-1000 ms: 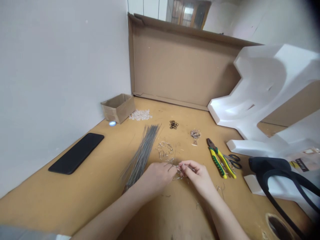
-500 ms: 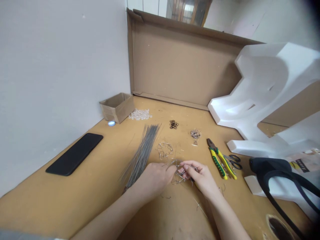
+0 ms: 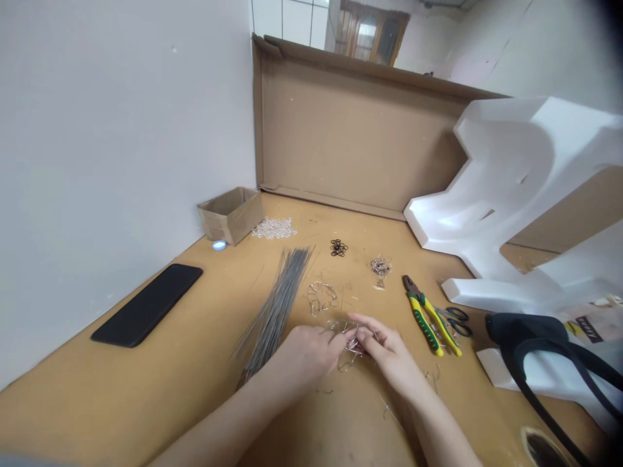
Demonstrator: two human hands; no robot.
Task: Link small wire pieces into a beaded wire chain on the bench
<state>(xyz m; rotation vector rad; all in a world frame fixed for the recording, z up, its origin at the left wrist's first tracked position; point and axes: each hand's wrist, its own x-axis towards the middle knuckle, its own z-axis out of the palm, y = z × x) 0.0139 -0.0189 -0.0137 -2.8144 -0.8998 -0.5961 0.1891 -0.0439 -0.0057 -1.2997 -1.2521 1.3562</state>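
Note:
Between my two hands is a tangled piece of bent silvery wire (image 3: 346,364), its loops poking out around the fingers. My left hand (image 3: 314,347) pinches the wire from the left, its fingertips partly hidden. My right hand (image 3: 384,344) has thumb and fingers closed on the wire's right side. A bundle of straight grey wires (image 3: 280,305) lies just left of my left hand. Beyond the hands sits a ring of bent wire (image 3: 321,298). Pliers with yellow and green handles (image 3: 426,314) lie to the right, against small scissors (image 3: 457,321).
Farther back are black rings (image 3: 338,248), a small wire coil (image 3: 381,266) and a pile of small clear pieces (image 3: 274,227) beside a cardboard box (image 3: 231,217). A black phone-like slab (image 3: 148,305) lies left. White foam (image 3: 506,162) and a black strap (image 3: 525,331) stand right.
My fingers have shifted on the wire piece, and the hands have drawn closer together around it. The camera view has tipped slightly up; the things on the table stay in place.

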